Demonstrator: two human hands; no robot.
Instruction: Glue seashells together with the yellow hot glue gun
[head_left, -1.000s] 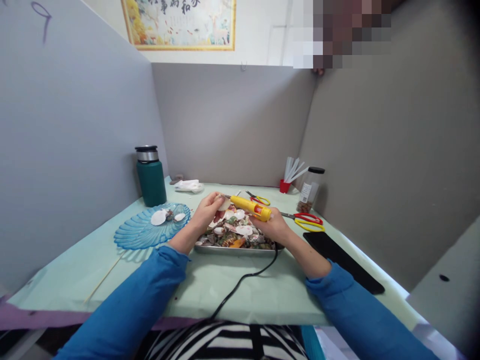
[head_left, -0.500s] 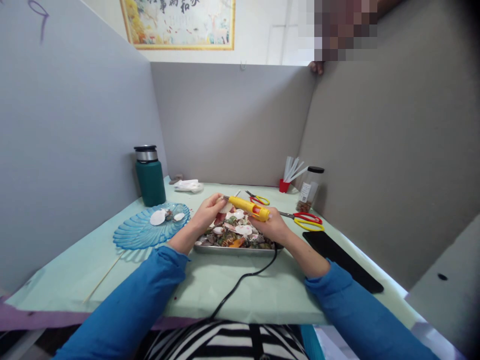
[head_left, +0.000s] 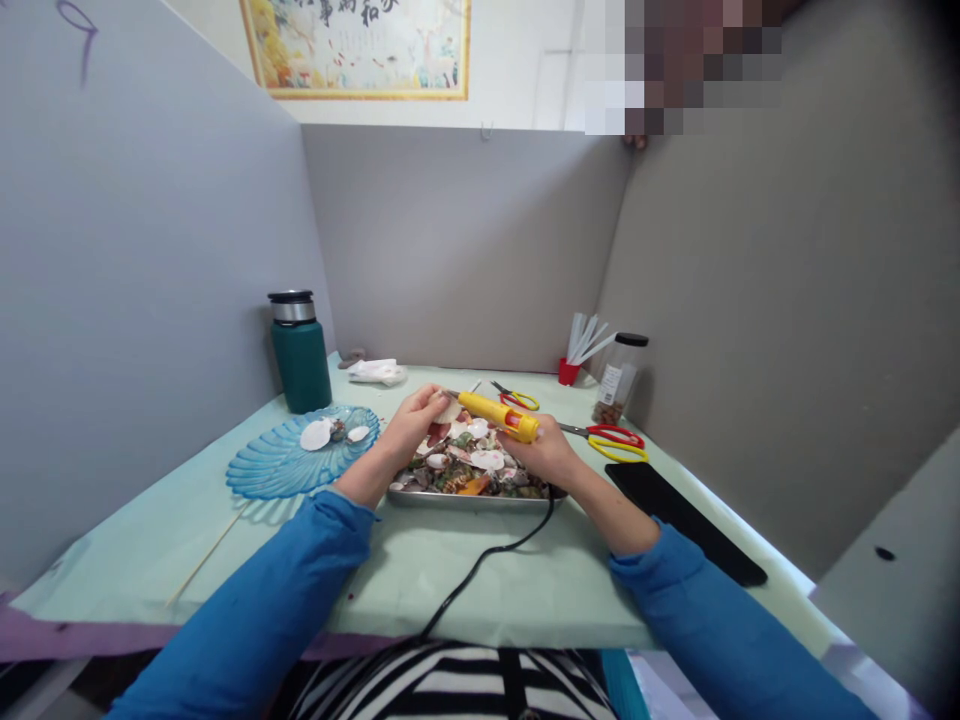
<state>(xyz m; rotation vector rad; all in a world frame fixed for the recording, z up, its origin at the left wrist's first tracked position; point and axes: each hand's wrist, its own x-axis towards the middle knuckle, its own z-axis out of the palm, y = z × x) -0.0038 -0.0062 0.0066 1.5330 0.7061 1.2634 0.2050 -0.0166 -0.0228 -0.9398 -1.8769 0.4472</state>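
Here, above the steel tray of mixed shells (head_left: pixel 420 497), your right hand (head_left: pixel 546 454) grips a yellow glue gun (head_left: pixel 499 415); your left hand (head_left: pixel 411 425) pinches a pale shell (head_left: pixel 450 410) at its nozzle.

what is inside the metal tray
A heap of mixed seashells, white, pink, green and orange, fills the metal tray. The left hand and right hand hide some; the tray floor is covered.

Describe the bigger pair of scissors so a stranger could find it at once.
Start at the metal tray of shells in the middle of the green table. Right of it, beyond the right hand, the bigger scissors lie in front of a black-lidded jar. Both pairs have one red and one yellow handle, but the smaller scissors lie farther back, behind the tray.
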